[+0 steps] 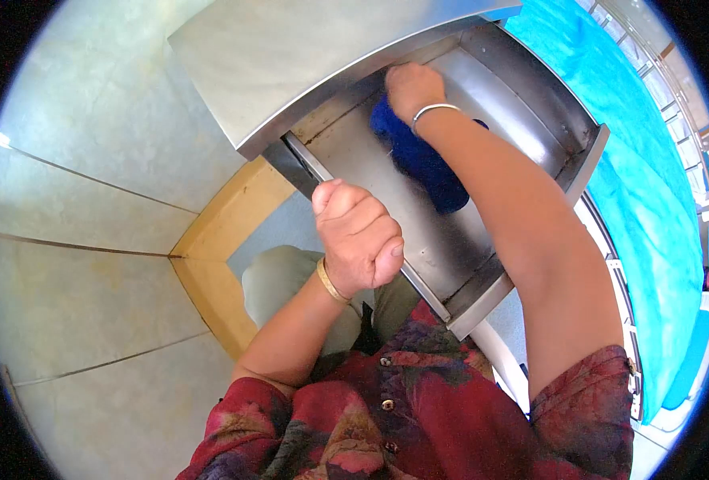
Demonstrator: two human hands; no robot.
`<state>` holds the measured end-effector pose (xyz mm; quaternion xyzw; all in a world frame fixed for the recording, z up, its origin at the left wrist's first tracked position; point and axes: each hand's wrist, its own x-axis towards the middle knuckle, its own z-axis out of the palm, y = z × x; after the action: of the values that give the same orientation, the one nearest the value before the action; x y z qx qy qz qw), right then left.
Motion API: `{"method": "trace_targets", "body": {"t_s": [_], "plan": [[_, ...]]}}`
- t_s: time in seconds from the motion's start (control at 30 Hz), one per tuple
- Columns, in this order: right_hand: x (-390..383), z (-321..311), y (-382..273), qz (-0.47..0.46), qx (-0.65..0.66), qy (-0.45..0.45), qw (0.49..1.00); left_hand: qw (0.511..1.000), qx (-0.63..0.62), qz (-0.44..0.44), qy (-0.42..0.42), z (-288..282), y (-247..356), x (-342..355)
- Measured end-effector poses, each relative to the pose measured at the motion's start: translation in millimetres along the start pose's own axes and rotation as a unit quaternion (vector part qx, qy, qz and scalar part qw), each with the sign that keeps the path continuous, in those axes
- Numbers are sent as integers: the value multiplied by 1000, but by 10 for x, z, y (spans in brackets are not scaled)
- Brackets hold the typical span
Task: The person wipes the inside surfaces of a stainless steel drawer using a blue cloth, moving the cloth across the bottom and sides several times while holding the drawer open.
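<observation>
A metal drawer (pixel 482 308) is pulled out of a cabinet in front of me. My left hand (pixel 361 238) is closed around the drawer's left side wall, with its knuckles up. Inside the drawer, a dark blue cloth (pixel 428 172) lies bunched on the metal bottom. My right hand (pixel 414 92) reaches to the back of the drawer and is closed on the far end of the cloth. The right fingertips are partly hidden, and my right forearm covers part of the cloth's right side. Rusty or dirty marks show along the drawer's inner seams.
The metal cabinet top (pixel 290 56) overhangs the drawer's back. A tiled wall (pixel 90 192) with a yellow base ledge (pixel 202 264) stands on the left. To the right is a bed-like surface with a bright turquoise cover (pixel 642 216) and a metal rail beyond it.
</observation>
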<state>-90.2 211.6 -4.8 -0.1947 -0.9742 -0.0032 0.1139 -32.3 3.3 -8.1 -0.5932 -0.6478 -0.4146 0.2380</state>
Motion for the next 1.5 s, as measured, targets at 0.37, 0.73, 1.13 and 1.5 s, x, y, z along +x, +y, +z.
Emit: {"method": "trace_targets", "body": {"t_s": [0.37, 0.73, 1.13, 1.5], "plan": [[-263, 37, -659, -314, 189, -122, 923, 1000, 7, 10, 15, 17, -23, -25], [-83, 86, -194, -213, 32, -82, 973, 1000, 5, 8, 9, 2, 14, 13], [-25, -90, -7, -108, -41, -110, 987, 1000, -7, 12, 9, 19, -4, 14], [-208, 408, -884, -158, 262, 37, 951, 999, -5, 10, 30, 51, -19, -18]]}}
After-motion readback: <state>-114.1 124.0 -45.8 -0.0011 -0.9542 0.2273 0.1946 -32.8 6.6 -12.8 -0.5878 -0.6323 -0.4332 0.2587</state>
